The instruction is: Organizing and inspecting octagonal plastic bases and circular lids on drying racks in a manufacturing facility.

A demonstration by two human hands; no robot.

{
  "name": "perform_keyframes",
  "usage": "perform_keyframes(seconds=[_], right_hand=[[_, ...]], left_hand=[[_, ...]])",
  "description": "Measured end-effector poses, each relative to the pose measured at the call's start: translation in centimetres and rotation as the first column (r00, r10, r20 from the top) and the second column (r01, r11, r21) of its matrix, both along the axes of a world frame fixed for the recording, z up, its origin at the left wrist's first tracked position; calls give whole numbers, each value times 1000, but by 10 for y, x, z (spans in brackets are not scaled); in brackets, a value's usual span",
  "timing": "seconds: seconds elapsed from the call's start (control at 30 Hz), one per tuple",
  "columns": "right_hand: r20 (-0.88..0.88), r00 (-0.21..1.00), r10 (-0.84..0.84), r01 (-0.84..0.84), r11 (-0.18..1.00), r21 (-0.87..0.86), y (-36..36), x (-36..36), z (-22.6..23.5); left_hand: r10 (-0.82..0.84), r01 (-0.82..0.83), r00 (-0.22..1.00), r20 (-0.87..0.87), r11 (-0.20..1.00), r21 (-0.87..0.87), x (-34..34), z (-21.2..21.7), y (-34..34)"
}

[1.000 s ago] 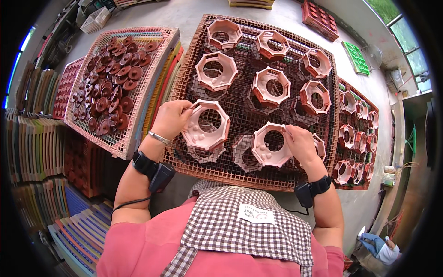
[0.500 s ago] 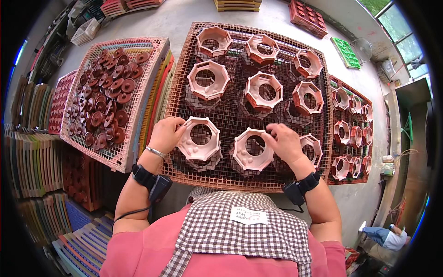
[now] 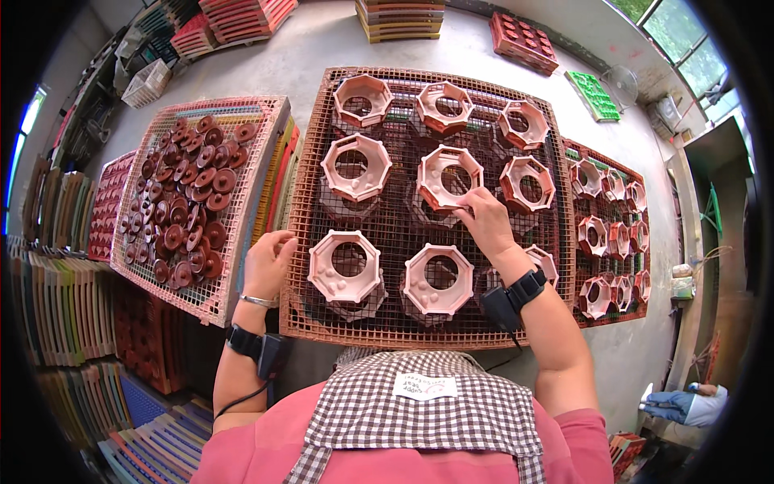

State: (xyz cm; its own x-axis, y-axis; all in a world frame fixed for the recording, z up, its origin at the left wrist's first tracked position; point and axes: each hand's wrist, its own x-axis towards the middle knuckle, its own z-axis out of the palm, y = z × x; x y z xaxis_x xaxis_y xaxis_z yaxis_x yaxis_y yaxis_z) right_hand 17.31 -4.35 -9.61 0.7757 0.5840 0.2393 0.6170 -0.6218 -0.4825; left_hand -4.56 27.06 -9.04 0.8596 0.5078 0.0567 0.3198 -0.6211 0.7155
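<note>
With thumb and fingers pinched, my right hand [image 3: 488,226] grips the near rim of the middle octagonal clay ring [image 3: 432,179], which is pinkish with a round hole and small bumps inside. That ring sits on a brown mesh tray [image 3: 387,332] among several similar rings. Just beyond the tray's left edge, my left hand [image 3: 268,262] hovers with fingers loosely apart, holding nothing. Nearest to it is the front-left clay ring [image 3: 325,272]; beside that stands the front-middle clay ring [image 3: 421,289]. My right forearm partly covers the front-right clay ring [image 3: 547,262].
To the left, a pink mesh tray [image 3: 211,310] atop a stack bears many dark red-brown discs [image 3: 173,235]. Another rack [image 3: 601,315] with octagonal rings stands at right. Stacked trays [image 3: 399,24], a green tray [image 3: 592,95] and a white basket [image 3: 147,84] lie farther off. A person [image 3: 685,406] is at lower right.
My right hand has moved from the front-middle ring to the centre one and gripped its rim. My left hand has let go of the front-left ring and drawn back left. The view has shifted.
</note>
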Motion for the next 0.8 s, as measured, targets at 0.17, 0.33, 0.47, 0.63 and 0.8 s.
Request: perform_keyframes(seconds=[0.17, 0.33, 0.47, 0.63, 0.8], right_hand=[[-28, 999, 42, -42, 999, 14, -4, -10, 0], [65, 997, 45, -50, 996, 80, -12, -8, 3], [275, 942, -194, 220, 973, -65, -51, 14, 20], [314, 924, -220, 307, 914, -264, -101, 34, 0], [316, 930, -185, 262, 939, -222, -107, 40, -2]], left_hand=[[42, -43, 999, -10, 998, -35, -13, -17, 15], [44, -45, 999, -17, 998, -52, -22, -23, 12], [80, -85, 996, -48, 989, -120, -39, -40, 22], [89, -108, 992, -90, 966, -234, -50, -62, 23], [91, -106, 992, -83, 972, -208, -42, -51, 9]])
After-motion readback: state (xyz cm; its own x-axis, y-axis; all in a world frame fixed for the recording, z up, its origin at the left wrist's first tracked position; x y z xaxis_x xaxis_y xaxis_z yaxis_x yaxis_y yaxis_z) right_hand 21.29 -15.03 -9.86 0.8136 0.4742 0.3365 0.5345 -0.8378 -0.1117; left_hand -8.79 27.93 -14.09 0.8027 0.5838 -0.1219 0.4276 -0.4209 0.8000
